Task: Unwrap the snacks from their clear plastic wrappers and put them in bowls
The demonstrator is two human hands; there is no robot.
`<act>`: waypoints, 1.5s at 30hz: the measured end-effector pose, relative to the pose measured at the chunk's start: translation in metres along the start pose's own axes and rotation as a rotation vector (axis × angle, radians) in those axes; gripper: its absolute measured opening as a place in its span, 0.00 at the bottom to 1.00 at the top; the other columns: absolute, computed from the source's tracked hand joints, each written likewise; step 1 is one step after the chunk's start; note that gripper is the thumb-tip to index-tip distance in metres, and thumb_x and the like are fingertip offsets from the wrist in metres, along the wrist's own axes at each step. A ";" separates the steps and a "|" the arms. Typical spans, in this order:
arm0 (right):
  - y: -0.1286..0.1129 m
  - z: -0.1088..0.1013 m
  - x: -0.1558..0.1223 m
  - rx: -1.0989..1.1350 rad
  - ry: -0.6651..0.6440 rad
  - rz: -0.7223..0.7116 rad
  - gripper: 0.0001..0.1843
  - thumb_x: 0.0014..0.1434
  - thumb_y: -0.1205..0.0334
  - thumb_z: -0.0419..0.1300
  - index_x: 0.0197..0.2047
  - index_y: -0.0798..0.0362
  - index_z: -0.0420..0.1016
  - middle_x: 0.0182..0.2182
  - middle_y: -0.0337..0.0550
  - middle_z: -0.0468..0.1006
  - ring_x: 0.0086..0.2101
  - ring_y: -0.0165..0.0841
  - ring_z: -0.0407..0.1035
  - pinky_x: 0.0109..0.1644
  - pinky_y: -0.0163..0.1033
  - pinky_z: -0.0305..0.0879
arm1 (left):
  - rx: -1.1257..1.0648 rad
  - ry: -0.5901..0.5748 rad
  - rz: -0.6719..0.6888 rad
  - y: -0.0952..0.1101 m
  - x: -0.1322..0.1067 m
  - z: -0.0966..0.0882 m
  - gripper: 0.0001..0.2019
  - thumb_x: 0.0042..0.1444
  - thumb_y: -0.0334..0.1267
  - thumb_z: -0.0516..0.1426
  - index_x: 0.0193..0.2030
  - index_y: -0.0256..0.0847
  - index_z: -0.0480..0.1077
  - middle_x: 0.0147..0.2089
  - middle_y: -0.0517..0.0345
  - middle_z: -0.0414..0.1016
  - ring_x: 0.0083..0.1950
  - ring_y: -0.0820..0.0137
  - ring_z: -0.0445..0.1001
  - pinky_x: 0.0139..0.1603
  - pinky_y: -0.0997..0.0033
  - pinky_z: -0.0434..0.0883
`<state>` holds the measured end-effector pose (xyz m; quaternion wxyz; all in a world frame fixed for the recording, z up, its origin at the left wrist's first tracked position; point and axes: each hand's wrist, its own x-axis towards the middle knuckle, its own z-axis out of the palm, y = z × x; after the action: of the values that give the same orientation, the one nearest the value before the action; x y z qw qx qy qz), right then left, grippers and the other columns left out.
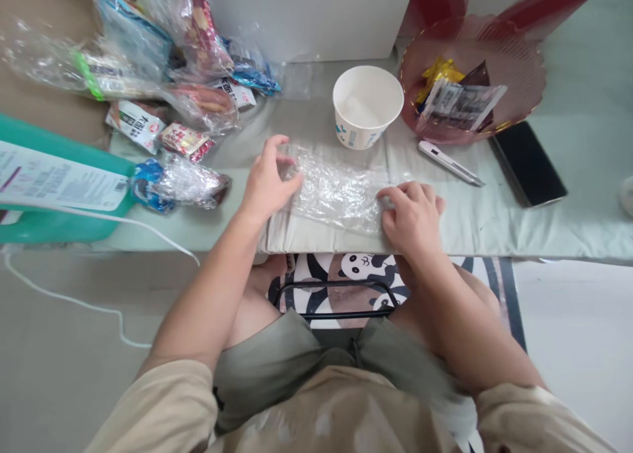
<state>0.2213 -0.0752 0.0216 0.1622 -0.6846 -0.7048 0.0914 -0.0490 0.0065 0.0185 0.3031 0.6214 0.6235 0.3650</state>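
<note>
A crinkled clear plastic bag (336,192) lies flat on the cloth-covered table in front of me. At its left end is my left hand (267,182), the thumb and fingers curved and apart beside the plastic. My right hand (414,217) is at the other end, its fingers curled in and closed on the bag's right edge. Just beyond the bag stands a white paper cup (368,103), upright, with something pale inside that I cannot make out. A white utility knife (451,163) rests to the right of the cup.
Wrapped snacks (198,103) crowd the back left, near a large green bottle (64,182) on its side. A pink bowl (519,70) holding sachets stands at the back right, with a black phone (531,166) in front. A white cable (123,219) hangs over the left edge.
</note>
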 end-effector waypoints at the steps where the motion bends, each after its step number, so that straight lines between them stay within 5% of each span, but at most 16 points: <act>1: -0.002 -0.002 -0.006 -0.016 0.002 -0.004 0.18 0.58 0.71 0.54 0.45 0.48 0.80 0.44 0.53 0.74 0.48 0.50 0.64 0.52 0.60 0.60 | -0.010 -0.028 -0.009 0.003 -0.001 -0.001 0.31 0.44 0.24 0.66 0.56 0.49 0.70 0.41 0.59 0.78 0.48 0.62 0.77 0.59 0.60 0.71; 5: -0.011 -0.014 -0.020 -0.059 0.083 -0.028 0.15 0.60 0.60 0.60 0.50 0.47 0.77 0.49 0.54 0.71 0.49 0.52 0.64 0.52 0.62 0.61 | -0.067 -0.091 0.027 0.006 -0.001 -0.003 0.29 0.46 0.24 0.64 0.56 0.48 0.68 0.41 0.61 0.75 0.42 0.69 0.78 0.50 0.66 0.73; 11: -0.018 -0.005 0.006 0.085 0.093 -0.211 0.33 0.58 0.54 0.63 0.65 0.49 0.65 0.64 0.58 0.65 0.65 0.57 0.57 0.66 0.65 0.57 | -0.162 -0.217 0.009 -0.004 0.000 -0.001 0.29 0.53 0.29 0.63 0.60 0.49 0.62 0.41 0.61 0.76 0.28 0.77 0.70 0.32 0.73 0.71; 14: -0.017 0.003 0.033 0.216 -0.016 -0.253 0.43 0.55 0.54 0.65 0.71 0.51 0.58 0.64 0.60 0.67 0.64 0.56 0.61 0.66 0.62 0.60 | -0.176 -0.303 0.019 -0.002 -0.003 -0.002 0.28 0.54 0.31 0.64 0.61 0.49 0.62 0.38 0.61 0.76 0.26 0.78 0.68 0.28 0.75 0.69; 17: -0.024 0.001 0.055 0.363 -0.250 -0.235 0.50 0.52 0.54 0.67 0.74 0.52 0.54 0.58 0.57 0.75 0.51 0.49 0.73 0.56 0.53 0.69 | -0.213 -0.382 0.035 0.003 -0.006 -0.007 0.32 0.50 0.31 0.66 0.62 0.51 0.64 0.38 0.61 0.76 0.24 0.79 0.67 0.27 0.76 0.67; 19: -0.033 -0.005 0.064 0.413 -0.424 -0.205 0.42 0.51 0.54 0.67 0.68 0.54 0.64 0.51 0.53 0.80 0.41 0.42 0.74 0.48 0.47 0.70 | -0.264 -0.440 0.029 0.006 -0.008 -0.012 0.33 0.48 0.30 0.68 0.61 0.51 0.65 0.38 0.62 0.76 0.23 0.80 0.66 0.26 0.76 0.66; 22: -0.043 -0.014 0.067 0.435 -0.589 -0.204 0.12 0.54 0.61 0.61 0.41 0.55 0.78 0.33 0.43 0.79 0.30 0.32 0.68 0.39 0.40 0.63 | -0.335 -0.469 -0.006 0.009 -0.008 -0.023 0.34 0.46 0.31 0.69 0.60 0.51 0.67 0.39 0.61 0.77 0.24 0.80 0.65 0.27 0.76 0.65; 25: -0.041 -0.018 0.063 0.534 -0.565 -0.154 0.04 0.54 0.64 0.58 0.28 0.53 0.70 0.24 0.37 0.73 0.26 0.29 0.63 0.34 0.37 0.57 | -0.363 -0.402 -0.043 0.007 -0.004 -0.030 0.35 0.44 0.31 0.70 0.59 0.52 0.67 0.41 0.59 0.78 0.25 0.79 0.64 0.28 0.75 0.65; 30: -0.031 -0.007 0.056 0.915 -0.483 0.095 0.08 0.57 0.56 0.59 0.35 0.49 0.65 0.20 0.34 0.74 0.22 0.29 0.67 0.28 0.35 0.57 | -0.614 -0.060 -0.237 -0.001 0.004 -0.018 0.25 0.47 0.40 0.70 0.51 0.47 0.68 0.48 0.53 0.78 0.37 0.72 0.77 0.40 0.68 0.75; 33: -0.031 0.005 0.054 1.116 -0.297 0.266 0.13 0.57 0.52 0.61 0.38 0.47 0.61 0.22 0.32 0.75 0.20 0.29 0.69 0.26 0.34 0.62 | -0.868 -0.198 -0.479 0.008 -0.002 -0.004 0.21 0.55 0.56 0.64 0.46 0.41 0.71 0.50 0.44 0.80 0.50 0.61 0.81 0.49 0.61 0.80; 36: -0.031 0.014 0.052 1.223 -0.200 0.318 0.18 0.58 0.48 0.63 0.40 0.46 0.59 0.29 0.34 0.78 0.21 0.28 0.72 0.26 0.35 0.66 | -0.906 -0.409 -0.582 0.024 -0.015 0.010 0.20 0.53 0.53 0.66 0.42 0.38 0.74 0.47 0.42 0.82 0.50 0.57 0.83 0.50 0.59 0.81; 39: -0.027 0.016 0.047 1.276 -0.223 0.286 0.28 0.56 0.44 0.68 0.51 0.43 0.60 0.35 0.37 0.81 0.25 0.30 0.75 0.29 0.37 0.72 | -0.797 -0.487 -0.563 0.036 -0.022 0.017 0.14 0.51 0.40 0.68 0.41 0.37 0.75 0.41 0.48 0.84 0.44 0.62 0.84 0.49 0.63 0.80; 42: -0.023 0.010 0.039 1.241 -0.208 0.233 0.42 0.55 0.46 0.71 0.65 0.40 0.54 0.39 0.39 0.82 0.27 0.32 0.76 0.34 0.42 0.76 | -0.686 -0.406 -0.490 0.041 -0.022 0.013 0.10 0.55 0.38 0.65 0.42 0.37 0.74 0.35 0.54 0.82 0.38 0.66 0.84 0.44 0.66 0.80; 45: -0.023 0.000 0.034 1.186 -0.128 0.189 0.43 0.60 0.45 0.67 0.70 0.37 0.49 0.43 0.42 0.82 0.29 0.33 0.77 0.37 0.44 0.77 | -0.612 -0.444 -0.415 0.041 -0.019 0.001 0.20 0.54 0.40 0.66 0.52 0.39 0.72 0.33 0.57 0.81 0.37 0.66 0.84 0.40 0.69 0.79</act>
<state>0.1993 -0.0424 0.0336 0.4647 -0.5301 -0.4783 0.5237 -0.0243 -0.0141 0.0503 0.6673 0.4278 0.5180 0.3216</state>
